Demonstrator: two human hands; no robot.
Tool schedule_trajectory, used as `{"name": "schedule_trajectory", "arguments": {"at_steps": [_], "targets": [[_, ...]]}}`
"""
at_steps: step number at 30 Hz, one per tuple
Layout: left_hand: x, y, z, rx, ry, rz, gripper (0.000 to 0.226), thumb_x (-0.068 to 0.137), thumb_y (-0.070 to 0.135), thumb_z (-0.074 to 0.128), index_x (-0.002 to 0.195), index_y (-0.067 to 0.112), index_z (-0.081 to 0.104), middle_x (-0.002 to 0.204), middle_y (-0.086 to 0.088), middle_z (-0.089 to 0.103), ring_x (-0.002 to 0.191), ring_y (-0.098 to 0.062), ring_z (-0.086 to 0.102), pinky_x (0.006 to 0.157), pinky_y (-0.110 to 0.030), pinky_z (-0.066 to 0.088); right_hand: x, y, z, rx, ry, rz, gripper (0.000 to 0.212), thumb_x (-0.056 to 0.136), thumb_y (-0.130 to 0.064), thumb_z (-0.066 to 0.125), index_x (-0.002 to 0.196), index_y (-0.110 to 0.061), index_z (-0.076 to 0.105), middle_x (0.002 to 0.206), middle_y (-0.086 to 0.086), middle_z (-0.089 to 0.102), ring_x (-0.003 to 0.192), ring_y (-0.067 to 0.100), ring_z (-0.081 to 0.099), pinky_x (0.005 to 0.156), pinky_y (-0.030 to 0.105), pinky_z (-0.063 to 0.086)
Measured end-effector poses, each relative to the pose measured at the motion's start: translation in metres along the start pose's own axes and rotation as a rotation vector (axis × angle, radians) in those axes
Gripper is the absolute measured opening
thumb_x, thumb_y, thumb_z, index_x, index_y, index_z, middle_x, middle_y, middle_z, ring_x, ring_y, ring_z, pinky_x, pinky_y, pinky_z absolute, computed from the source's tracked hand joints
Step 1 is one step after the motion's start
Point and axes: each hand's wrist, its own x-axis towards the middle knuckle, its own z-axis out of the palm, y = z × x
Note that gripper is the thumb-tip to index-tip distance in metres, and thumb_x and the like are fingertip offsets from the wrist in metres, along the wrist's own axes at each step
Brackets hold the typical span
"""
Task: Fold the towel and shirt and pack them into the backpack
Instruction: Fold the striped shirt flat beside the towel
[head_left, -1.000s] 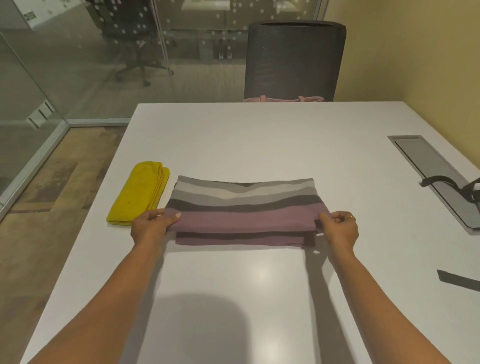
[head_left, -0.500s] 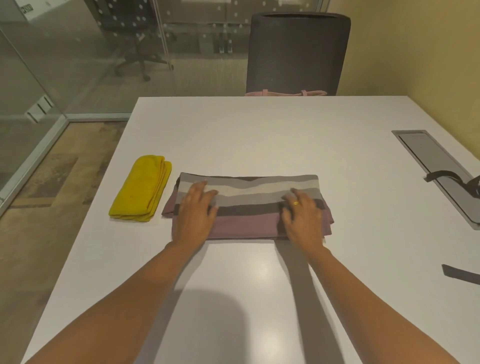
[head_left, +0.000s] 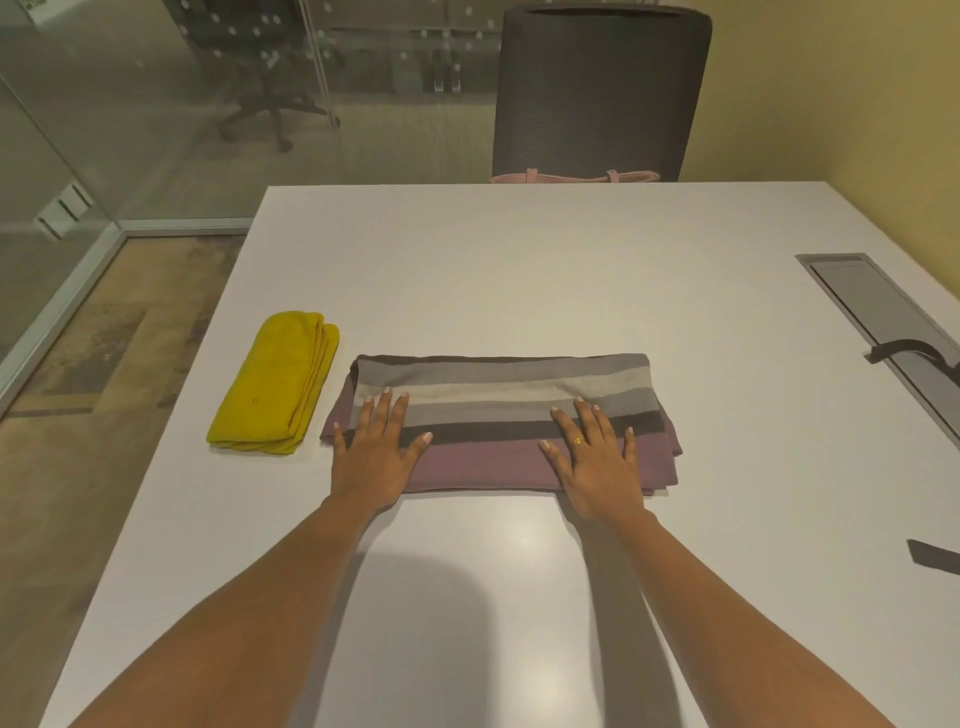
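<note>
A striped shirt (head_left: 498, 410), grey, cream and mauve, lies folded into a long rectangle in the middle of the white table (head_left: 519, 270). My left hand (head_left: 371, 457) rests flat on its left part, fingers spread. My right hand (head_left: 597, 460) lies flat on its right part, fingers spread, a ring on one finger. Neither hand grips anything. A folded yellow towel (head_left: 275, 382) lies just left of the shirt, untouched. At the right edge, dark straps (head_left: 911, 351) show; the backpack itself is out of view.
A dark mesh office chair (head_left: 597, 88) stands at the table's far side with a pink strap (head_left: 571, 177) at seat level. A grey cable hatch (head_left: 878, 306) is set into the table at right. Another dark strap (head_left: 935, 556) lies near the right edge. Glass walls are at left.
My hands let go of the shirt's near edge after folding it away from me, then laid flat on top. Since half a second ago they have spread slightly outward.
</note>
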Motion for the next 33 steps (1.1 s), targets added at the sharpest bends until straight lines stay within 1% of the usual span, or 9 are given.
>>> {"name": "schedule_trajectory", "arguments": {"at_steps": [4, 8, 10, 14, 17, 20, 22, 26, 33], "targets": [[0.001, 0.0, 0.002, -0.017, 0.03, -0.001, 0.07, 0.09, 0.062, 0.019, 0.148, 0.028, -0.001, 0.158, 0.003, -0.004, 0.146, -0.019, -0.003, 0.115, -0.054, 0.0, 0.01, -0.002, -0.015, -0.069, 0.117, 0.006, 0.066, 0.086, -0.058, 0.01, 0.129, -0.025, 0.047, 0.142, -0.001, 0.042, 0.131, 0.021, 0.036, 0.102, 0.05, 0.028], [-0.004, 0.0, 0.002, 0.081, 0.085, 0.074, 0.106, 0.057, 0.085, -0.021, 0.148, 0.033, -0.001, 0.158, 0.001, -0.004, 0.147, -0.021, -0.003, 0.112, -0.058, -0.004, 0.026, 0.006, -0.026, -0.249, 0.223, -0.127, 0.045, 0.084, -0.05, 0.043, 0.11, -0.016, 0.058, 0.124, 0.005, 0.056, 0.117, 0.029, 0.048, 0.087, 0.049, 0.038], [-0.006, 0.0, 0.002, 0.125, 0.074, 0.125, 0.112, 0.05, 0.086, -0.027, 0.147, 0.036, -0.002, 0.158, 0.001, -0.005, 0.146, -0.021, -0.004, 0.112, -0.06, -0.004, 0.034, 0.005, -0.03, -0.274, 0.179, -0.201, 0.047, 0.083, -0.049, 0.043, 0.115, -0.017, 0.056, 0.132, 0.006, 0.051, 0.128, 0.03, 0.043, 0.096, 0.056, 0.034], [-0.003, 0.0, 0.001, 0.117, 0.049, 0.13, 0.11, 0.05, 0.083, -0.032, 0.146, 0.038, -0.003, 0.158, 0.002, -0.008, 0.146, -0.021, -0.005, 0.111, -0.061, -0.003, 0.048, -0.002, -0.042, -0.273, -0.022, -0.289, 0.069, 0.083, -0.061, 0.012, 0.138, -0.026, 0.037, 0.154, 0.001, 0.023, 0.144, 0.024, 0.014, 0.109, 0.059, 0.016], [0.002, -0.001, 0.003, 0.12, 0.044, 0.123, 0.109, 0.051, 0.078, -0.038, 0.146, 0.039, -0.004, 0.158, 0.003, -0.008, 0.146, -0.02, -0.006, 0.111, -0.061, -0.001, 0.056, -0.002, -0.04, -0.275, -0.159, -0.247, 0.059, 0.093, -0.058, 0.023, 0.146, -0.031, 0.017, 0.158, -0.003, 0.003, 0.145, 0.021, 0.002, 0.112, 0.056, 0.011], [0.008, -0.001, 0.002, 0.167, 0.019, 0.129, 0.11, 0.048, 0.077, -0.04, 0.146, 0.039, -0.006, 0.158, 0.003, -0.01, 0.146, -0.02, -0.007, 0.111, -0.061, -0.001, 0.061, -0.007, -0.04, -0.315, -0.207, -0.207, 0.059, 0.094, -0.055, 0.028, 0.147, -0.032, 0.014, 0.158, -0.001, 0.003, 0.144, 0.024, 0.005, 0.11, 0.055, 0.017], [0.014, 0.0, -0.005, 0.199, -0.005, 0.141, 0.104, 0.054, 0.076, -0.036, 0.146, 0.038, -0.007, 0.158, 0.003, -0.01, 0.146, -0.02, -0.007, 0.111, -0.061, -0.002, 0.064, -0.012, -0.042, -0.359, -0.216, -0.193, 0.059, 0.094, -0.056, 0.029, 0.146, -0.031, 0.016, 0.156, 0.001, 0.009, 0.141, 0.028, 0.011, 0.107, 0.054, 0.025], [0.032, 0.003, -0.022, 0.301, -0.049, 0.141, 0.062, 0.091, 0.06, 0.009, 0.145, 0.037, -0.01, 0.158, 0.001, -0.012, 0.146, -0.022, -0.01, 0.111, -0.061, -0.004, 0.068, -0.022, -0.05, -0.418, -0.2, -0.152, 0.059, 0.091, -0.06, 0.034, 0.14, -0.027, 0.027, 0.141, 0.004, 0.032, 0.126, 0.03, 0.03, 0.096, 0.049, 0.037], [0.044, 0.034, -0.03, 0.17, 0.026, 0.063, 0.056, 0.099, 0.044, 0.024, 0.149, 0.026, 0.007, 0.158, -0.005, -0.003, 0.146, -0.024, -0.004, 0.114, -0.056, -0.001, 0.063, -0.036, -0.047, -0.346, -0.18, 0.002, 0.071, 0.085, -0.066, 0.041, 0.138, -0.02, 0.032, 0.131, 0.004, 0.039, 0.115, 0.027, 0.04, 0.083, 0.033, 0.045]]}}
